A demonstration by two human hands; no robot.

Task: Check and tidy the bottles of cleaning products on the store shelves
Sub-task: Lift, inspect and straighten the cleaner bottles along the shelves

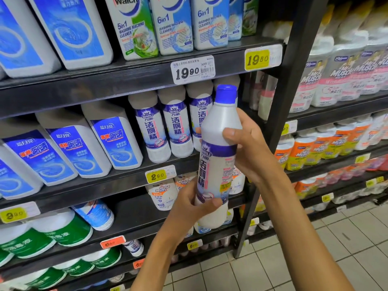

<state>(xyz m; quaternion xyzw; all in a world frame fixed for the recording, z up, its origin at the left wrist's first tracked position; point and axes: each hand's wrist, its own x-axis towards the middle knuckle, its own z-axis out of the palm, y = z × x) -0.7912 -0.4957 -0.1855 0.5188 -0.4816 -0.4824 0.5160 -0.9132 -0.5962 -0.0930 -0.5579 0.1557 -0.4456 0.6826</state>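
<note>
The bottle (218, 156) was tall, round and slim, of smooth white plastic with a blue screw cap and a purple-and-white label, held nearly upright in front of the middle shelf (117, 181). The left hand (189, 208) had its grip curled round the bottle's base, thumb across the front, while the right hand (247, 148) wrapped the sloping shoulder, fingers bent over it. Matching bottles (168, 127) stood in a row on that dark shelf just behind.
</note>
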